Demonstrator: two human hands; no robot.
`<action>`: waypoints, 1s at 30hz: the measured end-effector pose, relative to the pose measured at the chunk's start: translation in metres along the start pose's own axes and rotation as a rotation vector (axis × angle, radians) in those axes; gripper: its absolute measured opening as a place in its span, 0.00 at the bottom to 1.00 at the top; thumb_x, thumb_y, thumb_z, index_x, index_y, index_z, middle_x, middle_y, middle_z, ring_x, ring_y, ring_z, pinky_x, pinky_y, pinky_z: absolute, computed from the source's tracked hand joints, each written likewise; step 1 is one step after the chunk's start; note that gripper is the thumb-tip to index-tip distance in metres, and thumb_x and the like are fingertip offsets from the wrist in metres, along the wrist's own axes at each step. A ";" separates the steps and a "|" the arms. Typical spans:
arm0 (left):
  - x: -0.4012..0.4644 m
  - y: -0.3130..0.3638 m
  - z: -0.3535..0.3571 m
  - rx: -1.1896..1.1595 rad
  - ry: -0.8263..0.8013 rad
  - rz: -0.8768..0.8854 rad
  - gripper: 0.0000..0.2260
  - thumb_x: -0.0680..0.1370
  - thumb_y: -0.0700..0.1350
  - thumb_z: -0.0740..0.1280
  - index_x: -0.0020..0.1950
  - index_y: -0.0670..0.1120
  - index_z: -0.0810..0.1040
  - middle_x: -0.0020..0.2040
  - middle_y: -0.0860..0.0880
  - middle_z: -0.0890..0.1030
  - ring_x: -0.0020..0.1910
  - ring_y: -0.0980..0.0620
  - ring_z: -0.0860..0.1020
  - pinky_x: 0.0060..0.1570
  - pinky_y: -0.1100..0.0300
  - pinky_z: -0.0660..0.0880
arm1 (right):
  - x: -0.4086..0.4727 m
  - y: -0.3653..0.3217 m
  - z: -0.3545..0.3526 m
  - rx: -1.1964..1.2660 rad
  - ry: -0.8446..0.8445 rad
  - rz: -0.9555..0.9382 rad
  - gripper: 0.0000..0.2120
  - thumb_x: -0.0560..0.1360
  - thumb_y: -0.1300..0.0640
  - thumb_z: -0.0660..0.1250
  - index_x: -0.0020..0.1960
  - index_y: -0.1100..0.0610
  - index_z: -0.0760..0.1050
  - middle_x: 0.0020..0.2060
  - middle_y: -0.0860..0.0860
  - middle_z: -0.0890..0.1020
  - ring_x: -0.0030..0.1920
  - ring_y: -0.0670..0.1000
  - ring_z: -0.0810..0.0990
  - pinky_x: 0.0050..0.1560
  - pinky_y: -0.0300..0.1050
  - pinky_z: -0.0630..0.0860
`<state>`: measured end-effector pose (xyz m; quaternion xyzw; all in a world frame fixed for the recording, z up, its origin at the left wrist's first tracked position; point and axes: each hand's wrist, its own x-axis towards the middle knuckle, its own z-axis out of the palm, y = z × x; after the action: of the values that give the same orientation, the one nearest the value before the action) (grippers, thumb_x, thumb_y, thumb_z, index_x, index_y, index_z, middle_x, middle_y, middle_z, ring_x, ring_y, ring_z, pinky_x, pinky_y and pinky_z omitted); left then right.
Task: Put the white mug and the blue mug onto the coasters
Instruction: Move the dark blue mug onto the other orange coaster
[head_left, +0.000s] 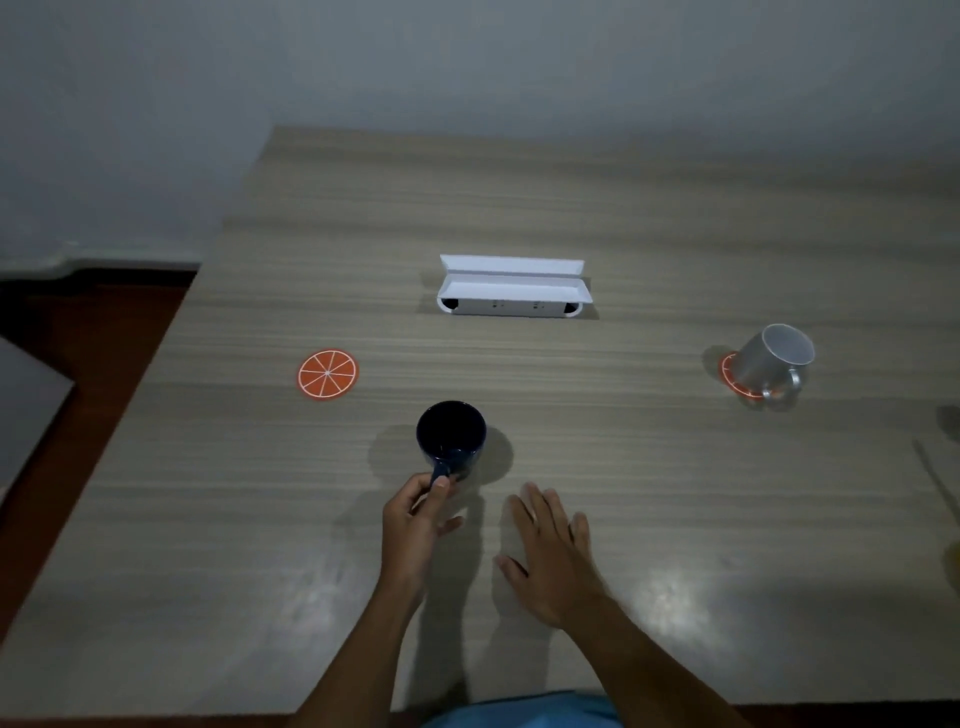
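The blue mug (451, 434) stands upright on the wooden table (571, 208), in the near middle. My left hand (418, 522) pinches its handle from the near side. An orange-slice coaster (328, 374) lies bare to the mug's left and a little farther away. At the right, the white mug (776, 358) stands on a second orange coaster (730, 370), which shows only at the mug's left and front. My right hand (553, 553) rests flat on the table, fingers spread, to the right of my left hand.
A white open box (511, 291) sits at the middle of the table behind the mugs. The table's left edge runs diagonally past the bare coaster, with dark floor beyond it. A thin dark object (935, 478) lies at the right border.
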<state>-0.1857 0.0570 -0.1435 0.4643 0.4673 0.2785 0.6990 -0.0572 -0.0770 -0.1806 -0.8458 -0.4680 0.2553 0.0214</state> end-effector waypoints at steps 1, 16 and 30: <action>0.004 0.004 -0.009 -0.009 0.024 0.007 0.07 0.81 0.42 0.66 0.47 0.43 0.82 0.50 0.45 0.87 0.54 0.49 0.84 0.48 0.45 0.83 | 0.006 -0.011 0.001 -0.026 -0.018 -0.030 0.38 0.80 0.36 0.51 0.82 0.48 0.40 0.83 0.50 0.39 0.82 0.56 0.36 0.79 0.65 0.40; 0.083 0.062 -0.098 -0.116 0.266 0.099 0.06 0.82 0.42 0.65 0.49 0.45 0.81 0.54 0.44 0.85 0.59 0.48 0.82 0.52 0.43 0.81 | 0.087 -0.119 0.003 -0.117 -0.096 -0.056 0.46 0.73 0.24 0.46 0.80 0.46 0.32 0.80 0.51 0.30 0.79 0.64 0.29 0.76 0.74 0.38; 0.151 0.076 -0.099 -0.144 0.322 0.111 0.09 0.82 0.43 0.65 0.43 0.50 0.81 0.53 0.44 0.84 0.57 0.48 0.82 0.39 0.56 0.80 | 0.090 -0.107 0.020 -0.081 0.080 -0.104 0.46 0.72 0.21 0.45 0.82 0.45 0.42 0.83 0.51 0.41 0.81 0.62 0.36 0.77 0.74 0.40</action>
<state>-0.2109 0.2508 -0.1470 0.3875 0.5258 0.4200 0.6301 -0.1111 0.0509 -0.2060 -0.8300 -0.5201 0.2006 0.0190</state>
